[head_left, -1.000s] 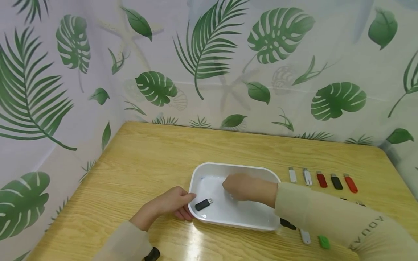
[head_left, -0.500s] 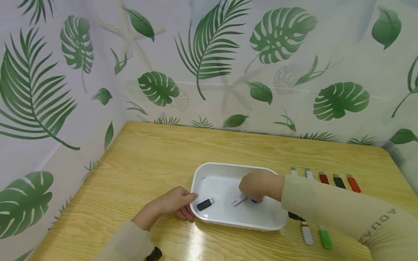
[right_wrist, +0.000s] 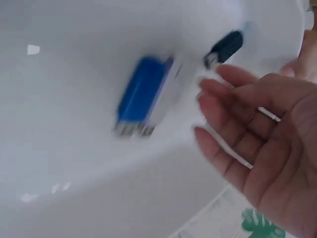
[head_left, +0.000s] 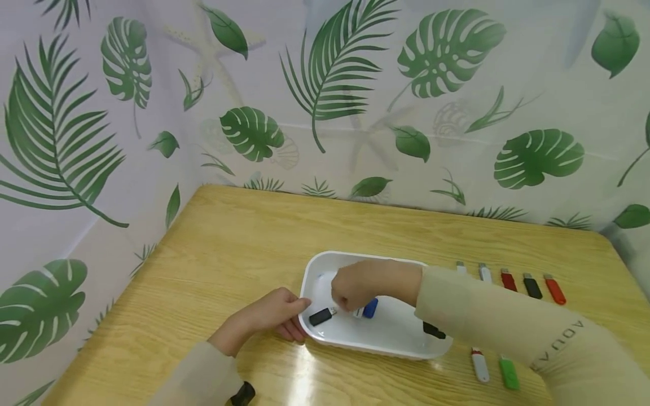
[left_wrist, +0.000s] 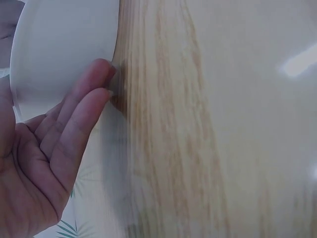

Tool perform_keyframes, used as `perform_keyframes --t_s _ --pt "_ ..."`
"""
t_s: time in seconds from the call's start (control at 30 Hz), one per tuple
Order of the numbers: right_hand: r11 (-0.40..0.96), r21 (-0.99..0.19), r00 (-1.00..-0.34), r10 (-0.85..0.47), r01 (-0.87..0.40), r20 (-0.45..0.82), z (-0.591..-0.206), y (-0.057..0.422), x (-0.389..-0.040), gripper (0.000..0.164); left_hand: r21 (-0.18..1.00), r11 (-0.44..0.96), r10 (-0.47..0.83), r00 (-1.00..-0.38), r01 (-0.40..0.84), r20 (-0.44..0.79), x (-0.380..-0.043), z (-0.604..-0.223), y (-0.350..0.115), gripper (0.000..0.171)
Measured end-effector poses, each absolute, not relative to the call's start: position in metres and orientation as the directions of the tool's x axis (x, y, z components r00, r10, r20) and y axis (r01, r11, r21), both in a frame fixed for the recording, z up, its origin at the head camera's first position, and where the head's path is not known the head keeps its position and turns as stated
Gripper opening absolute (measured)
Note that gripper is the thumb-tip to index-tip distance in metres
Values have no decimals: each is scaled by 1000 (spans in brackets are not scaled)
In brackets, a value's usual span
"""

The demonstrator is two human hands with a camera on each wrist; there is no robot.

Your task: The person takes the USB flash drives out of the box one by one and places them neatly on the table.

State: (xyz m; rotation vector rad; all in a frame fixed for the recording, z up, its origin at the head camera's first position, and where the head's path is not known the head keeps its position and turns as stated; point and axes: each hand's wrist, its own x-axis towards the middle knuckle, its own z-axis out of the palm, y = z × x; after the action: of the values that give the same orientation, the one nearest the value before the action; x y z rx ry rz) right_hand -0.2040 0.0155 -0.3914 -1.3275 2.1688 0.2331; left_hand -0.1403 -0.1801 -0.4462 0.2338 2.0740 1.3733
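Observation:
A white plastic tray (head_left: pixel 376 348) stands on the wooden table. My left hand (head_left: pixel 271 311) grips its left edge, thumb over the rim and fingers against the outer wall. Inside lies a black USB stick (head_left: pixel 321 317) near the left end. Toward the middle, a blue USB stick (head_left: pixel 371 308) and a white USB stick (right_wrist: pixel 166 94) lie side by side. My right hand (head_left: pixel 355 283) is over the tray, between that pair and the black stick. In the right wrist view its fingers are loosely bent, with nothing seen between them, and their tips come close to the black stick.
Right of the tray, a back row holds white sticks, a dark red stick (head_left: pixel 508 280), a black one and a red stick (head_left: pixel 555 290). Nearer lie a white stick with a red end (head_left: pixel 479 366) and a green stick (head_left: pixel 509 373). My right sleeve hides part of this area.
My right hand shifted right within the tray, set the white stick beside the blue one, then moved back left toward the black stick. The left hand keeps its hold on the tray.

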Motion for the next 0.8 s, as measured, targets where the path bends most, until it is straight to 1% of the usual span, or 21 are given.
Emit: perform_keyframes --t_s 0.07,0.13,0.17,0.3,0.43,0.5,0.6,0.67,0.73,0.8 --pt "414 -212 -271 -829 -885 -489 -394 5 -197 11 882 435 478 -783 -182 -398 -140 -446 -181 43" --pt "322 -199 -219 -884 -926 -413 -399 -1 -190 10 886 428 486 -781 -179 -392 -140 -447 -182 41" --pt "287 -164 -208 -901 -944 -382 -403 -3 -187 9 887 425 490 -779 -179 -391 -140 -447 -182 41" --pt "227 -5 -212 -918 -974 -334 -413 -1 -184 8 888 419 492 -774 -190 -398 -140 -448 -182 43" --pt "195 44 -198 -916 -980 -348 -418 5 -188 10 882 429 481 -777 -195 -406 -140 -447 -182 45" --pt "194 67 -205 -905 -979 -372 -417 9 -190 10 878 437 475 -779 -195 -409 -139 -446 -182 44" --pt "240 69 -247 -880 -968 -406 -412 19 -195 14 873 446 466 -781 -197 -415 -139 -445 -180 44" --pt "308 51 -302 -868 -950 -394 -408 26 -198 11 872 447 468 -780 -197 -416 -139 -445 -178 44" --pt "433 12 -407 -836 -901 -367 -401 33 -202 6 872 448 467 -780 -197 -416 -139 -445 -177 45" --pt "595 -45 -541 -757 -802 -366 -394 41 -205 5 873 447 467 -781 -197 -415 -139 -446 -177 45"
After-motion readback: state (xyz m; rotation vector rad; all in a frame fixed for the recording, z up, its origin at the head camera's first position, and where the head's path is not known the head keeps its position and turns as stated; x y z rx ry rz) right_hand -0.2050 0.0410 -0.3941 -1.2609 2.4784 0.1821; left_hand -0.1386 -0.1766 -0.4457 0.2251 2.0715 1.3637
